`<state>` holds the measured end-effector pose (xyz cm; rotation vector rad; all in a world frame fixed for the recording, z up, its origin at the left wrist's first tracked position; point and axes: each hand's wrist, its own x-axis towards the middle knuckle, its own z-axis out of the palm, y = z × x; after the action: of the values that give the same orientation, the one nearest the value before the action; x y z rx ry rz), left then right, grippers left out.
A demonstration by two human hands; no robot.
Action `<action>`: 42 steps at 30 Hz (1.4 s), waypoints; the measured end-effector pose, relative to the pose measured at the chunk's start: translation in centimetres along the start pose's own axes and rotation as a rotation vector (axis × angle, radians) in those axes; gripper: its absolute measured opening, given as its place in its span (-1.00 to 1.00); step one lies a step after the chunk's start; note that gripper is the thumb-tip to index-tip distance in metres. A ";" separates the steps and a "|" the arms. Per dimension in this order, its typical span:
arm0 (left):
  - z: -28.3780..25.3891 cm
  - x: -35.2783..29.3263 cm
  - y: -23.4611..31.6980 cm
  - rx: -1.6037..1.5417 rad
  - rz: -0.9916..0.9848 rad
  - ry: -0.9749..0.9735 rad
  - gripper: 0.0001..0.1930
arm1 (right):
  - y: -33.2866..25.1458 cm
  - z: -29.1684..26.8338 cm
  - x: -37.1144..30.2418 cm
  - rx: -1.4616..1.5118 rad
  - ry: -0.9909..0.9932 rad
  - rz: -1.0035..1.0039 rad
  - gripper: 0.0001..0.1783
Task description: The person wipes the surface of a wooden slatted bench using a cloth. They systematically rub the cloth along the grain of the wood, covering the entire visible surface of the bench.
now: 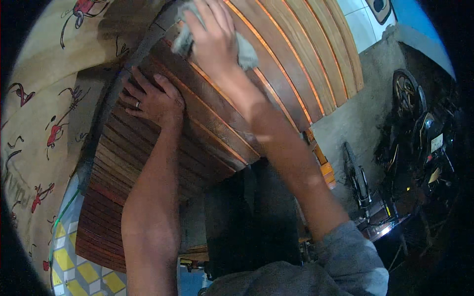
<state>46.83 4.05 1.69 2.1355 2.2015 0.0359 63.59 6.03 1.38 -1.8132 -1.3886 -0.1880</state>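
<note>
In front of me is a slatted wooden bench (pixel 281 54) with an orange-edged seat and a darker slatted part (pixel 118 153) at the left. My right hand (pixel 213 42) presses a crumpled grey-green cloth (pixel 246 53) onto the slats near the far end. Its fingers curl over the cloth. My left hand (pixel 155 101), with a ring on one finger, rests on the wood near the left edge. Its fingers are spread and nothing is in them.
A patterned curtain (pixel 44 108) hangs along the left. Yellow, white and grey patterned material (pixel 74 261) shows at the lower left. Motorcycles (pixel 424 133) stand on the concrete floor (pixel 345 123) at the right. White tiles (pixel 359 24) lie at the upper right.
</note>
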 end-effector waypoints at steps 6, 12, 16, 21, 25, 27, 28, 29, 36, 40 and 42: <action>0.7 0.0 -0.2 -0.002 0.018 0.042 -0.38 | 2.5 -4.1 -1.2 0.078 -0.121 0.033 -0.66; 0.4 0.1 -0.6 0.016 0.005 0.041 -0.37 | 3.7 -22.4 -18.4 -0.250 -0.333 0.356 -0.48; -0.2 0.1 -0.2 0.003 0.001 0.029 -0.36 | 3.4 -23.3 -19.4 -0.272 -0.326 0.344 -0.45; -0.7 0.1 -0.1 -0.011 0.019 0.033 -0.33 | 3.0 -13.4 -7.4 -0.159 -0.316 0.257 -0.45; -0.2 0.0 0.3 0.029 0.021 0.025 -0.36 | 4.6 -3.4 0.3 -0.119 -0.111 0.077 -0.43; 0.3 -0.4 1.1 0.012 0.025 0.001 -0.34 | 5.4 -2.4 1.7 -0.136 -0.108 0.039 -0.48; 1.1 -0.3 1.4 -0.005 -0.012 0.058 -0.33 | 5.7 -2.0 2.1 -0.131 -0.107 0.018 -0.51; 1.5 -0.3 1.4 -0.012 -0.053 0.110 -0.31 | 5.4 -2.9 1.7 -0.046 -0.112 0.029 -0.56; 1.0 -1.2 16.7 -0.051 -0.156 -0.011 -0.23 | 7.4 -23.2 -13.7 -0.237 -0.501 0.245 -0.43; 2.0 -1.1 17.3 0.014 -0.189 0.071 -0.22 | 7.8 -26.5 -17.2 -0.294 -0.646 0.349 -0.36; 2.5 -1.1 17.5 0.011 -0.181 0.076 -0.22 | 8.4 -24.2 -14.7 -0.339 -0.572 0.288 -0.36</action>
<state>64.48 3.42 0.39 1.9626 2.4339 0.0964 73.59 -21.54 4.50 -2.4543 -1.5108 0.2870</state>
